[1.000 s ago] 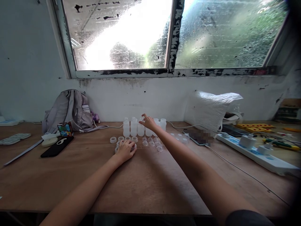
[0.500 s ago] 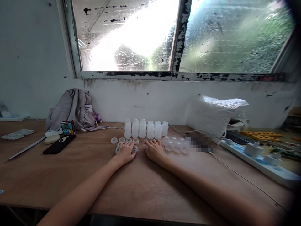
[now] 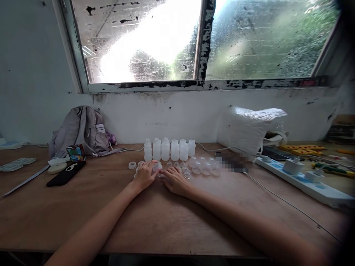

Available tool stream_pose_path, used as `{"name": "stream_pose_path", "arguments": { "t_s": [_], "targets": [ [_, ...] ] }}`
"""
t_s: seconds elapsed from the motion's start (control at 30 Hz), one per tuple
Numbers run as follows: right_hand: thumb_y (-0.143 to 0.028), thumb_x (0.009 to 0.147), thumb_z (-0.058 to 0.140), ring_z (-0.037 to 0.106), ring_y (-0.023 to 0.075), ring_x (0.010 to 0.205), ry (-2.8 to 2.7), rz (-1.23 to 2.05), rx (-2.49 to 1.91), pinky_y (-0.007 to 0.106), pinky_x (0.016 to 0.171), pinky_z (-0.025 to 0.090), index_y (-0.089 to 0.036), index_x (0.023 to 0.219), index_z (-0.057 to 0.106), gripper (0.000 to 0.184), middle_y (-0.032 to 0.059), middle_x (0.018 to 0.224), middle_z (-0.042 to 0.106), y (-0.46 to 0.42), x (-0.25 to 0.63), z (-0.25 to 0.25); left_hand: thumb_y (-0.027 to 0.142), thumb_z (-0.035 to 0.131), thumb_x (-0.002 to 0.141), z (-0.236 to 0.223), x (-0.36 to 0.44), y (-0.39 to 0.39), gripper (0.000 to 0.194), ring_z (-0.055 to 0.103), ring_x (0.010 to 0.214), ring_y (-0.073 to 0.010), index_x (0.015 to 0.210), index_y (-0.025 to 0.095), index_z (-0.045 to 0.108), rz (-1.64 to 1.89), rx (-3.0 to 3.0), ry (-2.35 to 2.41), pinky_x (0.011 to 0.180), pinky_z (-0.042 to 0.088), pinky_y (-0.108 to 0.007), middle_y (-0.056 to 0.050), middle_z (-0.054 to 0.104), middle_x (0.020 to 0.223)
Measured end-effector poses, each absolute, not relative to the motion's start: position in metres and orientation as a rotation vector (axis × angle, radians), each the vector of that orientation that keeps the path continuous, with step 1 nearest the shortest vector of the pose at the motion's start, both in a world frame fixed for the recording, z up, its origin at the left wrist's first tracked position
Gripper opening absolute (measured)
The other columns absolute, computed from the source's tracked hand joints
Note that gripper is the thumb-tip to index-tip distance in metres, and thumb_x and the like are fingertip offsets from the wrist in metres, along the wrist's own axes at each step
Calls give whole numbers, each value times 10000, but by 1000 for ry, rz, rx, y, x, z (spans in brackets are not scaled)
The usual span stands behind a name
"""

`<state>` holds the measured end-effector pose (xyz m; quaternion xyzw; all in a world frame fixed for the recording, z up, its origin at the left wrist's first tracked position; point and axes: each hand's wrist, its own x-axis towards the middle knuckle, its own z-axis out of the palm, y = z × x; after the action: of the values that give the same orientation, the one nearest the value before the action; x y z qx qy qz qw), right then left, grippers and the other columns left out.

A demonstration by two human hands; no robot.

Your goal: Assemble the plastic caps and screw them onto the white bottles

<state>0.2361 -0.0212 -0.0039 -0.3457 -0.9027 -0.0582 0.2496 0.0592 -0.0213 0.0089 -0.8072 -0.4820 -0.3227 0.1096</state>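
I'd go easy with the left hand point(image 3: 144, 175) on the white rings point(image 3: 132, 167) before the bottles point(image 3: 156, 150), right hand point(image 3: 175, 181) low by the clear pieces point(image 3: 187, 176), though can't tell if either's fingers are gripping.

no legible txt, brands or nos., print on sm. box point(image 3: 75, 152) too tiny

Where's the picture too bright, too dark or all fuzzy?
In the head view, glare turns much of the left window pane white; in that same head view, the right forearm blurs toward the bottom right, a soft shadow lies on the table below it, and the right edge goes black.
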Motion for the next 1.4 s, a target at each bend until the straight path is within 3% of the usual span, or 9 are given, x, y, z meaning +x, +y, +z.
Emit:
{"name": "stream_pose_path", "arguments": {
  "t_s": [0.23, 0.43, 0.63, 1.03, 1.27, 1.4],
  "targets": [
    [-144, 718, 485, 474, 178, 917, -2467, 59, -693, 327, 826, 330, -237, 943, 602, 270, 36, 989, 566, -21, 233, -6, 327, 355, 837, 13, 62, -26, 265, 504, 909, -184, 1046, 194, 448, -911, -2399, -1318, 844, 337, -344, -51, 568, 982],
    [-23, 647, 434, 515, 133, 712, -2148, 273, -800, 247, 691, 392, -170, 663, 617, 235, 24, 717, 592, -7, 237, -8, 332, 385, 818, 14, 61, -28, 251, 500, 912, -187, 1019, 194, 442, -805, -2522, -1234, 813, 355, -325, -49, 561, 988],
    [-55, 624, 450, 519, 118, 600, -2099, 475, -912, 219, 585, 392, -157, 669, 622, 204, 9, 645, 605, 1, 238, -12, 334, 419, 797, 14, 58, -25, 268, 493, 939, -191, 1027, 197, 432, -823, -2604, -1157, 830, 351, -325, -48, 548, 1016],
    [-67, 633, 423, 559, 131, 653, -1928, 587, -1044, 240, 622, 431, -158, 730, 605, 226, 23, 702, 624, 5, 241, -12, 389, 507, 734, 8, 62, -30, 429, 479, 974, -218, 1106, 195, 419, -702, -2807, -1127, 838, 351, -335, -66, 537, 1062],
    [-53, 637, 426, 565, 129, 676, -1923, 567, -1034, 240, 634, 440, -138, 788, 582, 233, 45, 730, 616, 7, 239, -15, 322, 382, 820, 5, 66, -26, 211, 506, 866, -179, 902, 175, 508, -893, -2788, -1237, 779, 374, -292, -56, 564, 911],
    [-51, 632, 427, 546, 127, 680, -2018, 516, -944, 239, 634, 428, -150, 830, 571, 263, 35, 748, 608, 2, 239, -13, 275, 350, 834, 5, 71, -26, 185, 507, 780, -155, 827, 176, 506, -1080, -2804, -1240, 726, 381, -265, -35, 554, 812]
  ]
}}
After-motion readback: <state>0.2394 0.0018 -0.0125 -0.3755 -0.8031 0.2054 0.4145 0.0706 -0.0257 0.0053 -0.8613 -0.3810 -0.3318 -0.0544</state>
